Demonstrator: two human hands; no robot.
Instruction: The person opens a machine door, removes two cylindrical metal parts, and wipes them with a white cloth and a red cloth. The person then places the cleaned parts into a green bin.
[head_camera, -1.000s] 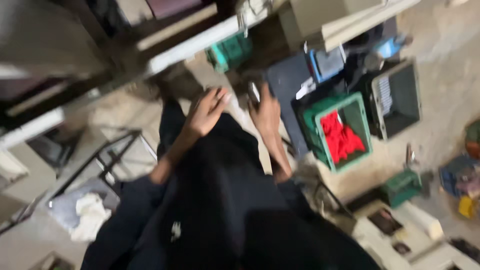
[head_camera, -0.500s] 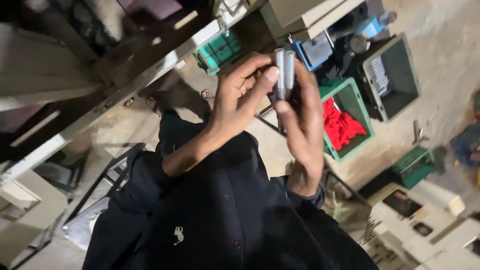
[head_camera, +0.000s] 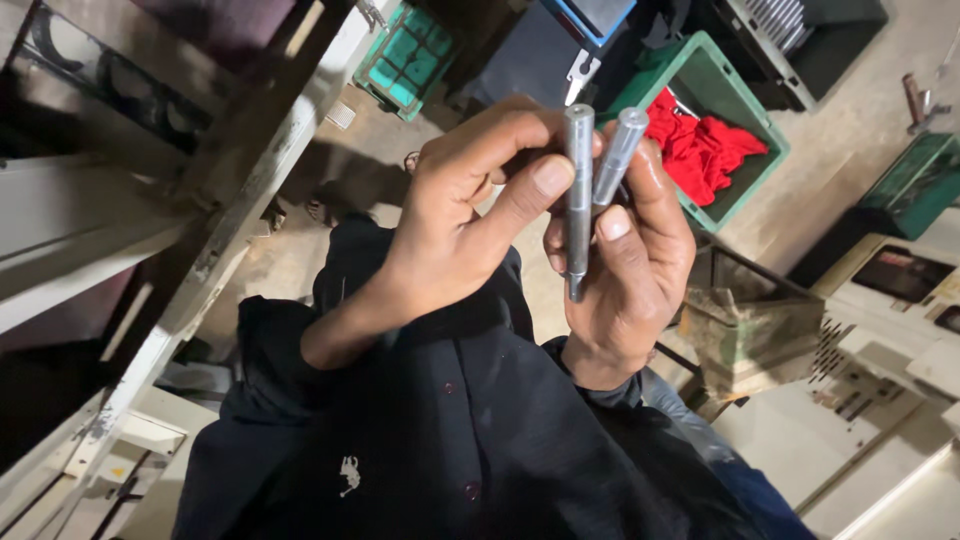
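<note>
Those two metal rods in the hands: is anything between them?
In the head view, nothing: the longer rod and shorter rod diverge at the top, held by left hand and right hand.

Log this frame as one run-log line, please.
left hand: pinches long grey metal rod | right hand: holds shorter grey metal rod | behind: green plastic crate with red cloth

The place is a workshop or small factory floor, shown by a bare concrete floor, a worn metal frame, green plastic crates, one holding red cloth, and pale machine housings.
</note>
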